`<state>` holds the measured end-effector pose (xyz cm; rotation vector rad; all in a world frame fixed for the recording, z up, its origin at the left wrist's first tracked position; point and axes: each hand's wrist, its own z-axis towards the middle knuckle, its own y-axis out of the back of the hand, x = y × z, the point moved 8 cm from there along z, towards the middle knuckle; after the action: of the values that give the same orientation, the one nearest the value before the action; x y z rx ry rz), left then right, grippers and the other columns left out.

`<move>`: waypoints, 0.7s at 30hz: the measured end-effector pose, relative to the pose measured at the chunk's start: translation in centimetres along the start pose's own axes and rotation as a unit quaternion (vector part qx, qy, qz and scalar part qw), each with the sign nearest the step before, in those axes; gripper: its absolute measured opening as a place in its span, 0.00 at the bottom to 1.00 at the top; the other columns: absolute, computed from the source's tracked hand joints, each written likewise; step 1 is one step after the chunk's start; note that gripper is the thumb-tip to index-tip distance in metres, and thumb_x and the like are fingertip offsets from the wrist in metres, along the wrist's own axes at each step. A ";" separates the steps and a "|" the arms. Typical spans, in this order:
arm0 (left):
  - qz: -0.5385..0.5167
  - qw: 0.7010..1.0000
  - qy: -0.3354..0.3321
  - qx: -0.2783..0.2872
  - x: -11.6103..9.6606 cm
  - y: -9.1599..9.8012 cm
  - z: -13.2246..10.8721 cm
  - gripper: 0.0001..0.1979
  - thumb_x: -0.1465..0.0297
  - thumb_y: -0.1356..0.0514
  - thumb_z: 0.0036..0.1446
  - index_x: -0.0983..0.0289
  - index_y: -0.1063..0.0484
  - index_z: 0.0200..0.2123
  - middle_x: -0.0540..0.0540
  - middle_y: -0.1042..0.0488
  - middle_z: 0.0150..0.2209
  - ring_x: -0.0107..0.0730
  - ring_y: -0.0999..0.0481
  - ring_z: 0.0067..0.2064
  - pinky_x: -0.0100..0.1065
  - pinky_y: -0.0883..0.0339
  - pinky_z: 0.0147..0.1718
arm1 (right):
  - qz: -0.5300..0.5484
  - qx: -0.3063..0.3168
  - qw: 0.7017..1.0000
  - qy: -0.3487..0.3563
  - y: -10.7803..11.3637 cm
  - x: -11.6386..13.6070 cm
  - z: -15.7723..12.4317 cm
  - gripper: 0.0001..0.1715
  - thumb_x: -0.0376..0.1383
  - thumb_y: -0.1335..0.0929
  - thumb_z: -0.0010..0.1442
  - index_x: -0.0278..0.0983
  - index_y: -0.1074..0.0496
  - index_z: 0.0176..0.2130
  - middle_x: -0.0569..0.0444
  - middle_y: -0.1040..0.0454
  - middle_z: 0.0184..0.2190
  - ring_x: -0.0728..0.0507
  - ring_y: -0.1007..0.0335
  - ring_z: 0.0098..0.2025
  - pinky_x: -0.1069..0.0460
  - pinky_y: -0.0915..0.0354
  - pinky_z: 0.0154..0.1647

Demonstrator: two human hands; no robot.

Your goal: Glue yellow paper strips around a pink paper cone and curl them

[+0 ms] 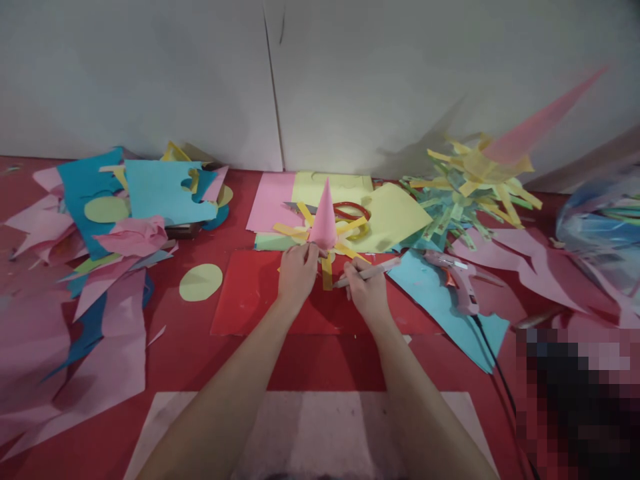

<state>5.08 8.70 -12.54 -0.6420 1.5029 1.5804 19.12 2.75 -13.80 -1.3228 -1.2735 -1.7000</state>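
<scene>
A pink paper cone (pixel 324 220) stands upright on a red sheet (pixel 250 300), with several yellow paper strips (pixel 350 227) fanning out from its base. My left hand (pixel 297 272) is closed, its fingertips pinching the cone's lower left edge. My right hand (pixel 367 288) is closed round a thin pale stick (pixel 373 271), perhaps a glue stick, whose tip points left toward a yellow strip (pixel 327 273) under the cone.
A pink hot glue gun (pixel 461 280) with a black cord lies right on a blue sheet (pixel 450 313). Red-handled scissors (pixel 353 210) lie behind the cone. A finished strip-and-cone piece (pixel 480 173) sits far right. Paper scraps (pixel 100 227) are piled on the left.
</scene>
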 end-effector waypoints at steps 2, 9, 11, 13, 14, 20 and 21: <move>-0.002 1.000 0.001 -0.001 0.0 0.0 0.0 0.18 0.70 0.54 0.59 0.60 0.27 0.26 0.50 0.21 0.32 0.32 0.25 0.38 0.32 0.35 0.42 | 0.001 0.002 1.000 -0.001 0.0 -0.1 0.0 0.19 0.39 0.38 0.56 0.40 0.46 0.17 0.63 0.40 0.10 0.51 0.45 0.14 0.55 0.48 0.19; -0.032 0.999 0.021 -0.031 0.6 0.3 -0.2 0.17 0.69 0.54 0.59 0.61 0.28 0.26 0.50 0.22 0.31 0.31 0.24 0.35 0.31 0.35 0.39 | 0.063 -0.089 0.994 0.027 1.6 1.0 -0.4 0.18 0.42 0.38 0.59 0.39 0.41 0.20 0.62 0.42 0.11 0.50 0.42 0.16 0.54 0.42 0.23; -0.037 0.997 0.024 -0.062 0.5 0.9 -0.5 0.17 0.69 0.55 0.60 0.61 0.28 0.27 0.50 0.23 0.31 0.30 0.25 0.35 0.30 0.35 0.38 | 0.048 -0.156 0.985 0.057 2.8 1.7 -0.7 0.16 0.43 0.38 0.60 0.39 0.37 0.24 0.60 0.37 0.16 0.49 0.37 0.21 0.53 0.39 0.29; -0.041 0.994 0.015 -0.098 0.1 1.7 -0.7 0.19 0.68 0.56 0.61 0.61 0.29 0.27 0.51 0.23 0.31 0.30 0.25 0.36 0.30 0.36 0.39 | 0.012 -0.209 0.974 0.092 3.7 2.4 -1.0 0.14 0.43 0.38 0.60 0.38 0.32 0.30 0.54 0.29 0.26 0.47 0.32 0.31 0.51 0.37 0.37; -0.044 0.993 0.011 -0.113 -0.2 2.0 -0.8 0.19 0.67 0.57 0.62 0.62 0.29 0.28 0.51 0.23 0.31 0.29 0.25 0.36 0.30 0.36 0.40 | -0.006 -0.225 0.968 0.109 4.0 2.7 -1.1 0.13 0.43 0.39 0.61 0.38 0.31 0.34 0.52 0.28 0.32 0.46 0.32 0.36 0.51 0.37 0.41; -0.076 0.990 0.007 -0.122 -0.4 2.2 -0.9 0.22 0.62 0.61 0.64 0.63 0.30 0.34 0.54 0.23 0.32 0.30 0.25 0.36 0.31 0.34 0.39 | -0.049 -0.206 0.966 0.148 3.4 2.8 -0.6 0.14 0.41 0.41 0.63 0.37 0.33 0.41 0.49 0.29 0.39 0.46 0.34 0.44 0.50 0.39 0.48; -0.075 0.990 0.006 -0.117 -0.3 2.0 -0.9 0.22 0.61 0.61 0.64 0.63 0.30 0.34 0.55 0.23 0.32 0.31 0.24 0.37 0.31 0.34 0.39 | -0.051 -0.199 0.968 0.146 3.3 2.6 -0.5 0.13 0.41 0.41 0.62 0.37 0.33 0.41 0.49 0.30 0.39 0.46 0.34 0.43 0.50 0.39 0.47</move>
<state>3.40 7.90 -11.33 -0.8776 1.2558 1.6497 21.09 1.37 -10.32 -1.1747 -0.8709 -2.2140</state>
